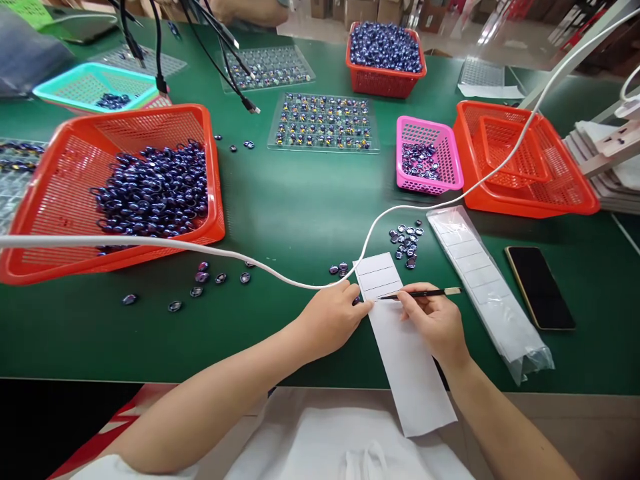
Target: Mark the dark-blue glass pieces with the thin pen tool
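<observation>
The right hand [440, 323] is closed around a slim black pen [440, 292], whose tip points left, at or close to the white paper strip [407, 367]; actual contact is too small to tell. The left hand [330, 319] has its fingers curled together, with thumb and forefinger at the strip's left edge; whether they pinch the paper or only steady it, I cannot tell. The strip lies right of the frame's centre, slanting down past the near edge of the table [310, 193].

A few crosswise lines mark its upper end, down to about the pen tip, while the long stretch below shows blank. So the ruling looks only begun, with most of the length bare, though whether all of it is to be marked cannot be judged.

Just right of the strip lies a clear plastic packet [480, 280] with lined white paper inside, and beyond it a dark phone [540, 287]. Loose shiny dark pieces [407, 243] lie above the strip's top end. A white cable [215, 250] crosses the view near the left hand.

Farther out, a big orange-red basket [70, 173] at the left holds a heap of dark pieces, a pink basket [425, 185] right of centre holds fewer, and a clear tray [325, 149] of small pieces sits at upper centre.
</observation>
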Demonstrator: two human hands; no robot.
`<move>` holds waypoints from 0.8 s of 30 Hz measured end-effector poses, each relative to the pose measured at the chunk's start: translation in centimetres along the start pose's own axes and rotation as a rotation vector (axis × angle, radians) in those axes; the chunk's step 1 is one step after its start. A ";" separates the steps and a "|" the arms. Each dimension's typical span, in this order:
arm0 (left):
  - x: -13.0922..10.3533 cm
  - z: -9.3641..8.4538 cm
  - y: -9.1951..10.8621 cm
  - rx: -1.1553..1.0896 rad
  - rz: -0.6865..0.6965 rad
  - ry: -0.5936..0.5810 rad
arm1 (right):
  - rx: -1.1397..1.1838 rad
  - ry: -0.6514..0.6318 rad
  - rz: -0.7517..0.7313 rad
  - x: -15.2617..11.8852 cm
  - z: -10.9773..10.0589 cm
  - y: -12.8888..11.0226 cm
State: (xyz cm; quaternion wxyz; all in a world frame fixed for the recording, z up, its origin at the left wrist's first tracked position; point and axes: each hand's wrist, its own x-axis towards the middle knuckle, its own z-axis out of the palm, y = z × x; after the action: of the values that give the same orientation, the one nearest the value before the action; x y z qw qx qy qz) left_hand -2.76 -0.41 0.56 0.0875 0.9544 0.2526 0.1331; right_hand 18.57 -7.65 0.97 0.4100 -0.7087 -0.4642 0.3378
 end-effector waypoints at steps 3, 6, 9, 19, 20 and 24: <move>-0.1 0.1 0.0 0.006 0.008 -0.008 | 0.005 -0.004 0.001 0.0 0.1 0.0; -0.1 0.2 0.0 0.005 0.009 -0.008 | 0.000 -0.002 -0.003 0.0 0.1 0.0; -0.1 0.2 0.1 0.007 0.003 -0.011 | 0.008 0.002 -0.006 0.0 0.2 -0.1; -0.1 0.2 0.1 0.021 0.003 -0.013 | -0.092 0.023 -0.175 -0.6 0.3 0.3; -0.1 0.3 0.1 0.022 0.004 -0.014 | -0.116 0.033 -0.208 -0.6 0.3 0.3; -0.1 0.3 0.1 0.034 0.003 -0.015 | -0.177 0.062 -0.321 -0.7 0.3 0.2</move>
State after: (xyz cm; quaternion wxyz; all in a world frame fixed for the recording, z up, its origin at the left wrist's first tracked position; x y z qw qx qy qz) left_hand -2.66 -0.59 0.26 0.0732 0.9571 0.2528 0.1216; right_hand 18.12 -8.26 0.71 0.4087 -0.6690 -0.5863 0.2041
